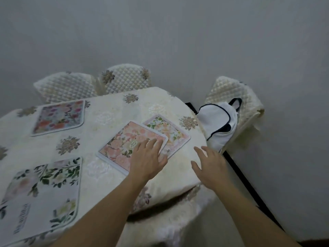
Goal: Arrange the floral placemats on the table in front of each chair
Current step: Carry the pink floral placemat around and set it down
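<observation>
Placemat (124, 143) under flat left hand (147, 161); right hand (211, 166) spread.

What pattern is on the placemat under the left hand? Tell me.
The placemat shows pink and peach flowers, white border; head view.

Flat left hand (147, 157), right hand (210, 166) (splayed)

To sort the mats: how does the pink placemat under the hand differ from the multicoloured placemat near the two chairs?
The pink placemat has the left hand resting on it; the multicoloured placemat is untouched. The pink one overlaps a second placemat; the multicoloured one lies alone. Pink is pale peach; the other shows stronger reds and purples. Both are floral rectangles lying flat.
</observation>
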### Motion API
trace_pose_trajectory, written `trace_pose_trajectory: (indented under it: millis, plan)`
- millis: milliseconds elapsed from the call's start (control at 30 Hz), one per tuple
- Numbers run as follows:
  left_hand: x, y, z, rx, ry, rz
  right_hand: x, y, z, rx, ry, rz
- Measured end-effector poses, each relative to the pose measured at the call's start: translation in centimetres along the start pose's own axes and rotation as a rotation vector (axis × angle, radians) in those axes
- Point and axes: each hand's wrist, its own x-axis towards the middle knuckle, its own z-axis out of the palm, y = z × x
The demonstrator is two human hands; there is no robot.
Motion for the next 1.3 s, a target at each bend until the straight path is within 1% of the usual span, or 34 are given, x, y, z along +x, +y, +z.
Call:
trace_pose_trajectory:
  millis: [167,433,567,733,900,1000,1167,1300]
  plan:
    - [1.9,-5.0,1.6,0.005,-0.052,-0.148,6.6,-2.5,2.1,-0.02,-0.058,-0.141]
    - [2.2,-9.1,4.1,0.012,-0.026,-0.373,13.5,-4.8,5.7,0.006,-0.186,-0.283]
    - [2.2,-11.0,4.5,-0.014,-0.046,-0.585,17.1,-5.3,7.2,0.021,-0.24,-0.389]
    - [2.1,-12.9,6.6,-0.076,-0.023,-0.837,21.9,-6.2,9.4,-0.01,-0.284,-0.475]
    - [2.6,-13.3,9.4,-0.199,-0.03,-1.076,26.3,-7.3,12.1,-0.006,-0.354,-0.514]
    - [3.1,-13.3,11.1,-0.254,-0.03,-1.186,28.5,-8.0,14.0,-0.012,-0.389,-0.534]
    - [3.9,-12.9,13.2,-0.316,0.02,-1.367,30.9,-9.0,17.4,-0.003,-0.428,-0.528]
    - [4.3,-12.5,14.1,-0.365,0.061,-1.433,32.1,-9.1,19.5,-0.037,-0.419,-0.532]
